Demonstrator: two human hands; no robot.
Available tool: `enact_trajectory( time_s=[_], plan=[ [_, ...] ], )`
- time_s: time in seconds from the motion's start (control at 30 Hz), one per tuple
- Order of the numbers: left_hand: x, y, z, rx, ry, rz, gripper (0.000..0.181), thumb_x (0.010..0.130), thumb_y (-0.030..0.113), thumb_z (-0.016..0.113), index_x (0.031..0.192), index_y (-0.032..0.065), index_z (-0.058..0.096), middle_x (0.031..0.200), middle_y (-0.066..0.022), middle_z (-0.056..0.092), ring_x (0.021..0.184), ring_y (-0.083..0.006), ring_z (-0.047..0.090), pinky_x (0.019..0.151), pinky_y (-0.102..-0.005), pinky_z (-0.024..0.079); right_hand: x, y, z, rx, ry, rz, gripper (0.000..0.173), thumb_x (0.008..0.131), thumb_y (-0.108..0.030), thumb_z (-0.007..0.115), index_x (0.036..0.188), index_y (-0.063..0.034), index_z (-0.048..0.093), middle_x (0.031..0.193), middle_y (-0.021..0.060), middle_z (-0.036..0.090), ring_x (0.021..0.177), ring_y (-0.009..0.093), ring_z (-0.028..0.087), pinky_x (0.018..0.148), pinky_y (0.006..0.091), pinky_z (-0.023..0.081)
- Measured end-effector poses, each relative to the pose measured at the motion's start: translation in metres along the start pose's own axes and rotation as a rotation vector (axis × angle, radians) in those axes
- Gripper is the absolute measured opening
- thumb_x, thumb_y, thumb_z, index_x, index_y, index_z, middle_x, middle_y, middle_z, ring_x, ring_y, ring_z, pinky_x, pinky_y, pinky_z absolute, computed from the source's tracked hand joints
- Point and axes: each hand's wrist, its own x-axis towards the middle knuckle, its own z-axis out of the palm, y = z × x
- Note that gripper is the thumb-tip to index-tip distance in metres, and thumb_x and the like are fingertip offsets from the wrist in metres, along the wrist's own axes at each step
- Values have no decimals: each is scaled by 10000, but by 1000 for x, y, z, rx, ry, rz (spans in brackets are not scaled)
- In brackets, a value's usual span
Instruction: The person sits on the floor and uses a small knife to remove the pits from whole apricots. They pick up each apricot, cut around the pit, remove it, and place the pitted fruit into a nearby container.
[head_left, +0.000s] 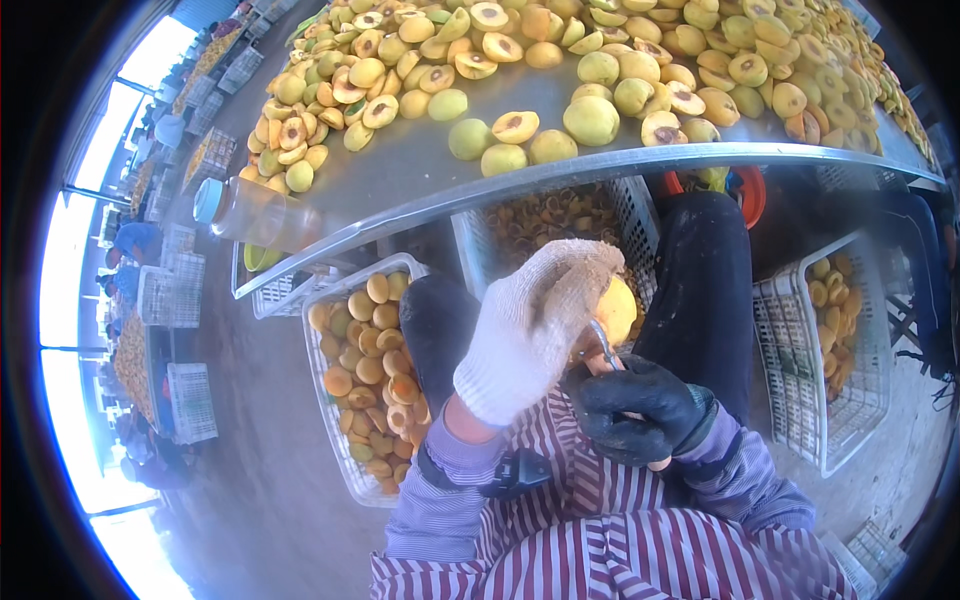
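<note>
My left hand (536, 322), in a white knitted glove with a soiled palm and fingers, grips a yellow peach half (616, 311). In a dark coated glove, my right hand (641, 412) is closed around a wooden-handled tool (604, 358) with a curved metal part that touches or nearly touches the fruit. The fruit's cut face is hidden from view. Both hands are above my lap. Below and beyond them stands a crate (472, 240) of brown pits and scraps. Halved peaches (501, 46) lie heaped on the metal table (525, 90).
The table's raised metal edge (600, 162) crosses ahead of my knees. White plastic crates of peach halves stand at left (330, 420) and right (787, 360). A plastic bottle (255, 214) lies on the table's left corner. An orange-red bucket (752, 196) is underneath. People work at far left.
</note>
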Motion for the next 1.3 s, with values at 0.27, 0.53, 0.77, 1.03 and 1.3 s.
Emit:
enact_trajectory(
  time_s=[0.27, 0.53, 0.77, 1.03, 1.3],
  plan=[
    [3, -11, 1, 146, 35, 102, 327, 970, 269, 474, 1103, -10, 580, 977, -114, 656, 852, -161, 631, 730, -269, 506, 0, 2, -2, -43, 22, -32, 361, 1006, -221, 382, 736, -8, 492, 459, -1, 405, 303, 49, 368, 315, 177, 328],
    [-5, -16, 7, -336, 73, 108, 431, 955, 360, 486, 1140, -24, 551, 1015, -151, 639, 882, -212, 637, 749, -295, 517, 0, 5, -1, 137, -78, 24, 370, 1005, -231, 382, 725, -22, 503, 421, 3, 402, 290, 57, 369, 296, 183, 316],
    [-4, -21, 11, -860, 54, -163, 519, 961, 495, 394, 1145, 24, 511, 952, -159, 628, 812, -251, 649, 637, -309, 545, 0, -2, 2, 93, -62, 64, 256, 965, -174, 458, 791, 2, 521, 467, 3, 432, 309, 53, 386, 308, 179, 309],
    [-7, -37, -24, -658, 462, -98, 530, 955, 509, 393, 1162, 29, 477, 955, -173, 632, 702, -250, 663, 460, -269, 528, 4, -12, 7, -170, 50, 5, 175, 910, -118, 544, 802, 15, 507, 491, 7, 464, 314, 54, 404, 315, 165, 309],
    [-67, -97, -150, 1126, 846, -377, 323, 914, 274, 500, 1083, 19, 603, 1130, -149, 596, 1097, -286, 559, 919, -373, 426, 10, -13, -8, -190, 91, 50, 195, 918, -117, 512, 784, 25, 510, 480, -8, 460, 313, 37, 404, 310, 172, 313]
  ],
)
